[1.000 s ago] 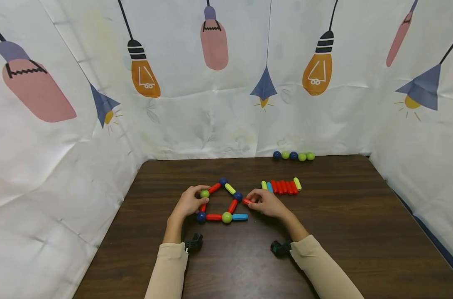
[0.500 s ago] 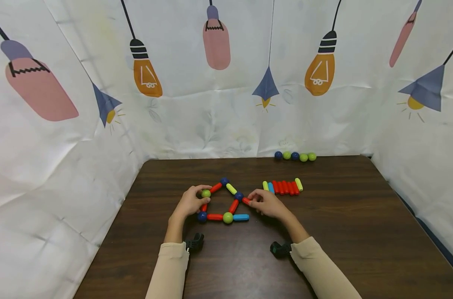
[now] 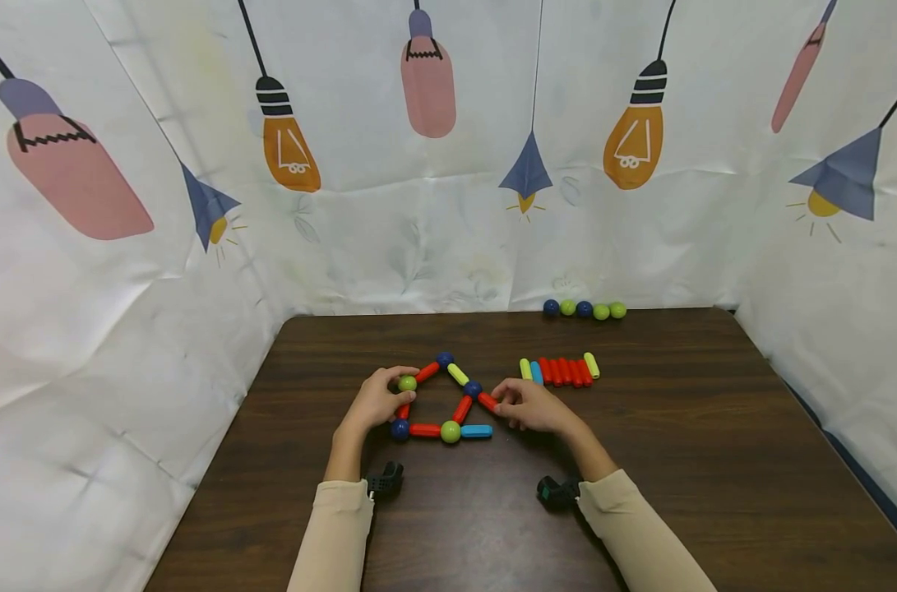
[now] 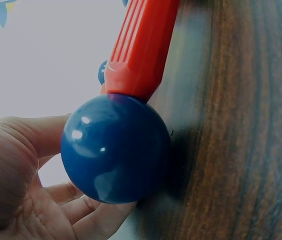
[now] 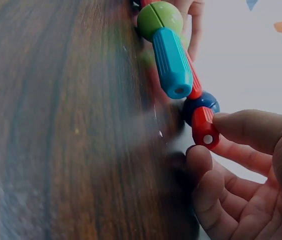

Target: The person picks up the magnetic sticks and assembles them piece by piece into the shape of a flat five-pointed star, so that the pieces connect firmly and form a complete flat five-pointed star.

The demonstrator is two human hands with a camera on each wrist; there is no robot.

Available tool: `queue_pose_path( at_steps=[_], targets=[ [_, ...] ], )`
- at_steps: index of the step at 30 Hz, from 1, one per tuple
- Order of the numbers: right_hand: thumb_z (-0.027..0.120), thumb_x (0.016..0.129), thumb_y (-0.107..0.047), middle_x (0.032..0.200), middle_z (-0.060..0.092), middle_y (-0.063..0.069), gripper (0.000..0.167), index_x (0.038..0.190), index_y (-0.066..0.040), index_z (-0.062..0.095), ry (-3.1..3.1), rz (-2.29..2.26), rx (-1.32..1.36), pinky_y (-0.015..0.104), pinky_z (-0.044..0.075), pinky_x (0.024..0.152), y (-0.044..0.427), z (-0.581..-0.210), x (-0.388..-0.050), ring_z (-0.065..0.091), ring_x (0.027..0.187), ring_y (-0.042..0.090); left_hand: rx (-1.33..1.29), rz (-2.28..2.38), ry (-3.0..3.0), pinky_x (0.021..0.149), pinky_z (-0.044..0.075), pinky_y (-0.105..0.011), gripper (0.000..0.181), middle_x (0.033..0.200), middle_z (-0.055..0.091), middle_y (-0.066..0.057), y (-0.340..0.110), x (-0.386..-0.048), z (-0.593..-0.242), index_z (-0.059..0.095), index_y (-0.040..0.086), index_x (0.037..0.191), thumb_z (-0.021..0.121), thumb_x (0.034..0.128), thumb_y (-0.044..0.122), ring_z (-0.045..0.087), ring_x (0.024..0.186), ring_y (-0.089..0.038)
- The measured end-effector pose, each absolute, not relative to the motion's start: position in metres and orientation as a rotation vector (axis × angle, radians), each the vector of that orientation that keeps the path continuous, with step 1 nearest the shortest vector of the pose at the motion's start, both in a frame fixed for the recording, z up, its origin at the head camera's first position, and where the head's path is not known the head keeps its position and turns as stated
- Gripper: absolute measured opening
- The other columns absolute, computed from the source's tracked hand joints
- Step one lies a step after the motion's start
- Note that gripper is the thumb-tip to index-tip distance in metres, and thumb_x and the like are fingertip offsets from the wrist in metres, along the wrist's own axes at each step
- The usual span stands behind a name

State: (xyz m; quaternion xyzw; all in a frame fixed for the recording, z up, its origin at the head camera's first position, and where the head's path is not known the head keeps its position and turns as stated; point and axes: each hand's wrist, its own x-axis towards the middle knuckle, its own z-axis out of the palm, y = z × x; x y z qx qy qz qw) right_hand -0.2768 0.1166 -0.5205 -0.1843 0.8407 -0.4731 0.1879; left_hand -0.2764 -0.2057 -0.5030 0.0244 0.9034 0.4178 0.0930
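On the table, magnetic balls and rods form a closed loop. At its left my left hand [image 3: 375, 401] holds a green ball [image 3: 407, 383] between thumb and index finger. The left wrist view shows a blue ball [image 4: 116, 150] close up, joined to a red rod [image 4: 141, 50]. My right hand [image 3: 534, 407] pinches another red rod [image 3: 487, 401], whose far end meets the loop's right-hand blue ball [image 3: 473, 390]. Its free end, with a pale round tip, faces the right wrist camera. From the front green ball [image 3: 450, 432] a light-blue rod [image 3: 476, 431] sticks out rightward.
Behind my right hand lies a row of loose rods, with several red ones [image 3: 564, 372] between yellow and blue. Several blue and green balls [image 3: 584, 309] line the far table edge. A printed white curtain [image 3: 418, 238] surrounds the dark wooden table [image 3: 640, 411].
The red rod in my right hand was apart from the right-hand blue ball a second ago; now it touches it and angles slightly toward the front. My left hand stays at the green ball.
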Motion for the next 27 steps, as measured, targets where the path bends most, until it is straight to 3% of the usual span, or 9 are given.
queue_pose_path(
  at_steps=[14,21,27],
  targets=[
    [0.07,0.098,-0.019,0.089,0.067,0.005,0.028,0.122,-0.007,0.064,2.337,-1.296,-0.55,0.031,0.053,0.061,0.1156,-0.5178,-0.2754,0.063,0.068,0.016,0.065,1.231,2.691,0.055,0.054,-0.032,0.044,0.133,0.055,-0.02,-0.2052,-0.2761,-0.5033,0.065,0.027,0.138,0.072,0.0962,0.015,0.058,0.055,-0.021],
    [0.083,0.087,-0.024,0.103,0.062,0.006,0.054,0.131,-0.007,0.058,2.382,-1.165,-0.677,0.027,0.05,0.069,0.118,-0.5151,-0.2737,0.058,0.077,0.014,0.07,1.227,2.694,0.054,0.054,-0.032,0.044,0.132,0.055,-0.021,-0.2053,-0.2758,-0.503,0.065,0.026,0.138,0.072,0.0962,0.015,0.058,0.054,-0.02],
    [0.087,0.082,-0.02,0.105,0.059,0.007,0.066,0.138,-0.008,0.053,2.421,-1.113,-0.687,0.026,0.048,0.066,0.1148,-0.5131,-0.2707,0.055,0.072,0.015,0.074,1.23,2.694,0.054,0.053,-0.032,0.044,0.131,0.055,-0.02,-0.2054,-0.2763,-0.5033,0.065,0.026,0.138,0.072,0.096,0.014,0.057,0.053,-0.02]
  ],
)
